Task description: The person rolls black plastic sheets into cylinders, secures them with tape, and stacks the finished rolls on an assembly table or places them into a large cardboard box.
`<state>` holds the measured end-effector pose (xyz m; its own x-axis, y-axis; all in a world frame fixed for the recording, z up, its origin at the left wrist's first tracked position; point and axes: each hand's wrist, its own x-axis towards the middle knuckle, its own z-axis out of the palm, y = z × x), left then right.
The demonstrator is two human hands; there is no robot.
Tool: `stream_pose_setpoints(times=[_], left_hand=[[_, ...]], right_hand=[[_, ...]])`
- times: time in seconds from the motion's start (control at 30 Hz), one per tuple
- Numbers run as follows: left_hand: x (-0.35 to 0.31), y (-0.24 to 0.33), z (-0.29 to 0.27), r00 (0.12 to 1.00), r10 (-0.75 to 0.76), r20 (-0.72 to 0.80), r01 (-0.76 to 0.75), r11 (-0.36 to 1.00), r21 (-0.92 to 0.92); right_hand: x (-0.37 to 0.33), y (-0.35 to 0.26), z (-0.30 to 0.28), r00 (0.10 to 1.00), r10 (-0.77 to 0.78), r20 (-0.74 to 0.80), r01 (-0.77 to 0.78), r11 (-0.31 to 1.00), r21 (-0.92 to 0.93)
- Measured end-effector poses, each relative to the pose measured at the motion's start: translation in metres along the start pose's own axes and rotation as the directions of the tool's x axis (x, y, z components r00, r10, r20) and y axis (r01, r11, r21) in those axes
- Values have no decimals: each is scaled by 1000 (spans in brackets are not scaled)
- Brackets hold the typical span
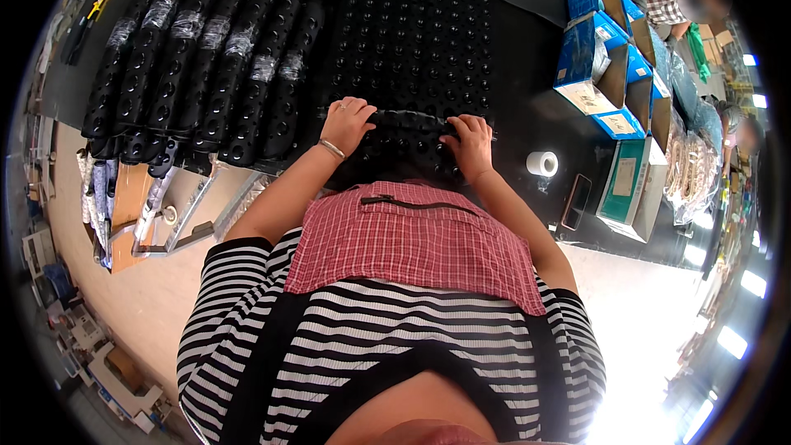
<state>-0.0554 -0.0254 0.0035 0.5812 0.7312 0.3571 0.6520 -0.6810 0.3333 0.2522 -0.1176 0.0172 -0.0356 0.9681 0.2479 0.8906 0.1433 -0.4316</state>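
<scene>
A long black mat [416, 33] covered in rows of round, shiny studs lies on the black table in front of me. Its near end is turned up into a fold or narrow roll, with a strip of glossy film-like shine along the top. My left hand [348, 124] grips the left end of this fold, fingers bent over it. At the right end my right hand [470, 142] holds it the same way, thumb toward the middle. The underside of the fold is hidden, so what the fingertips press on there cannot be seen.
Several rolled black mats [216, 66], banded with clear film, lie at the left. To the right are a white roll of tape [541, 164], a phone [576, 201], blue cartons [589, 66] and a green-and-white box [630, 189]. Another person [663, 0] is at the far right.
</scene>
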Motion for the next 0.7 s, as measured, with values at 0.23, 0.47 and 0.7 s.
stream_pose_setpoints(times=[0.23,0.47,0.7], left_hand=[[28,-24,10,993,-64,104,71,995,-66],[54,-20,18,993,-105,-60,106,994,9],[21,2,-3,998,-69,0,69,995,-71]], right_hand=[[43,25,10,988,134,81,-145,978,150],[63,22,19,992,34,-124,-35,999,-10],[10,-3,1,1000,19,-12,-20,996,-82]])
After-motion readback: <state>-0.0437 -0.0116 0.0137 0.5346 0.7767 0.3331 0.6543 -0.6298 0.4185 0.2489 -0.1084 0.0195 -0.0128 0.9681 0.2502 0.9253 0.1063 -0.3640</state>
